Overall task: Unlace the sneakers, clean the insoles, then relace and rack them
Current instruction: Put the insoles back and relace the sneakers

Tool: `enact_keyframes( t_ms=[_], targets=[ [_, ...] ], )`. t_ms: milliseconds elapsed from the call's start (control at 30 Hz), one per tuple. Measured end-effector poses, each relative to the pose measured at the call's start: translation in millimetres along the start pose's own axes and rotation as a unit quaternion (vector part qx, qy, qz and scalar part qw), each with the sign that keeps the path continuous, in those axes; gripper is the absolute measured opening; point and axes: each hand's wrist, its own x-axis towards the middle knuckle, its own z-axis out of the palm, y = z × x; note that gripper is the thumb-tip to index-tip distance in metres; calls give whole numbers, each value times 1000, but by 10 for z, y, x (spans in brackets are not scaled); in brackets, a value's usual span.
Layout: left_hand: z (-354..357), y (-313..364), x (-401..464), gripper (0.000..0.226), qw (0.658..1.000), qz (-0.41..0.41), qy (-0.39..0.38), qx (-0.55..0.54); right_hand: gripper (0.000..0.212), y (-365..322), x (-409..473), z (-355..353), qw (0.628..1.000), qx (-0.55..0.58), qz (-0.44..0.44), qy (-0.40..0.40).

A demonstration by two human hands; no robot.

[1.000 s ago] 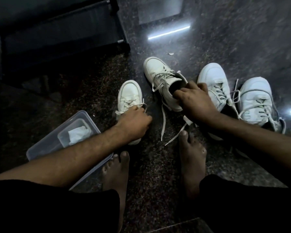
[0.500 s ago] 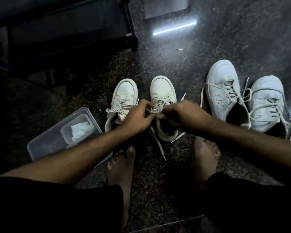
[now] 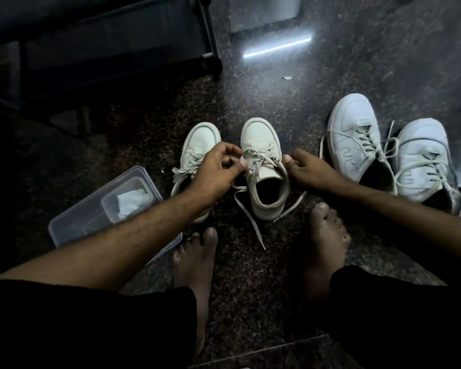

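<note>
Lace work on the middle sneaker (image 3: 261, 166) is in hand, seemingly unlacing; the left hand (image 3: 218, 169) pinches its lace (image 3: 253, 158), the right hand (image 3: 306, 169) grips the sneaker's right side; next, I judge, draw the crossings loose

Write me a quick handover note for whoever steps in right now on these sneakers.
Left hand pinches the lace at the middle sneaker; right hand has its grip on that shoe's other side. Its lace ends lie loose on the floor. Its mate stands beside it, still laced. The second pair waits further right, laced. A cloth sits in the plastic tub. Left: unlacing, insoles, relacing, racking on the dark rack.
</note>
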Motion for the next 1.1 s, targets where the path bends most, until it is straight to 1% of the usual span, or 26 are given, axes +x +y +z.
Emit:
enact_keyframes(
  t_ms=[33, 100, 200, 233, 267, 300, 367, 400, 433, 500, 533, 600, 667, 700, 733, 767, 800, 833, 867, 900, 933, 967, 1033, 1100],
  targets=[
    [9, 16, -6, 13, 1000, 8, 1, 6, 29, 21, 11, -22, 1000, 16, 1, -4],
    [10, 36, -1, 12, 1000, 13, 13, 26, 26, 57, 25, -70, 999, 32, -23, -21],
    [-39, -27, 70, 10, 992, 12, 73, 106, 24, 72, 10, -151, 992, 24, -95, -82],
    [-56, -45, 96, 9, 987, 10, 97, 132, 24, 69, 6, -188, 989, -5, -110, -102],
    [-69, -56, 113, 8, 982, 10, 116, 150, 23, 74, 16, -231, 985, -57, -118, -113],
    [-76, -63, 122, 9, 977, 10, 129, 168, 21, 97, 52, -276, 976, -138, -120, -120],
    [-69, -57, 111, 14, 967, 18, 134, 217, 20, 168, 111, -368, 935, -313, -93, -139],
    [-63, -60, 102, 16, 961, 26, 127, 243, 24, 227, 135, -397, 915, -370, -87, -138],
    [-57, -52, 91, 17, 955, 36, 117, 269, 29, 299, 151, -418, 907, -394, -78, -124],
    [-44, -49, 84, 22, 939, 56, 92, 326, 34, 396, 115, -452, 921, -381, -47, -71],
    [-39, -53, 90, 25, 924, 66, 81, 368, 32, 424, 91, -439, 926, -372, -50, -47],
    [-28, -53, 70, 24, 879, 95, 78, 461, 20, 453, 51, -371, 930, -359, -84, 1],
    [-26, -43, 27, 16, 846, 155, 94, 502, 14, 390, -7, -307, 945, -300, -116, 62],
    [-25, -27, 9, 11, 834, 192, 102, 507, 15, 326, -35, -295, 953, -266, -118, 81],
    [-18, -18, -1, 8, 832, 213, 102, 503, 23, 262, -52, -284, 964, -237, -98, 76],
    [-6, -21, -8, 15, 844, 202, 96, 488, 36, 203, -61, -266, 975, -207, -65, 47],
    [13, -41, 1, 30, 868, 156, 89, 464, 48, 141, -84, -242, 987, -159, -25, 6],
    [34, -65, 11, 47, 893, 93, 84, 432, 55, 84, -107, -201, 996, -87, 12, -34],
    [54, -100, 12, 61, 915, 34, 83, 394, 57, 49, -119, -143, 997, 7, 43, -64],
    [81, -125, 2, 67, 934, -14, 81, 348, 55, 50, -114, -69, 989, 104, 68, -79],
    [114, -138, -10, 67, 953, -55, 80, 286, 51, 66, -106, -2, 974, 191, 91, -82],
    [144, -137, -7, 61, 970, -90, 83, 209, 47, 87, -103, 48, 955, 262, 108, -81],
    [171, -117, 49, 48, 982, -149, 92, 68, 29, 97, -100, 92, 915, 380, 113, -78],
    [166, -91, 126, 39, 980, -179, 81, -19, 18, 59, -85, 60, 883, 456, 91, -60]
  ],
)
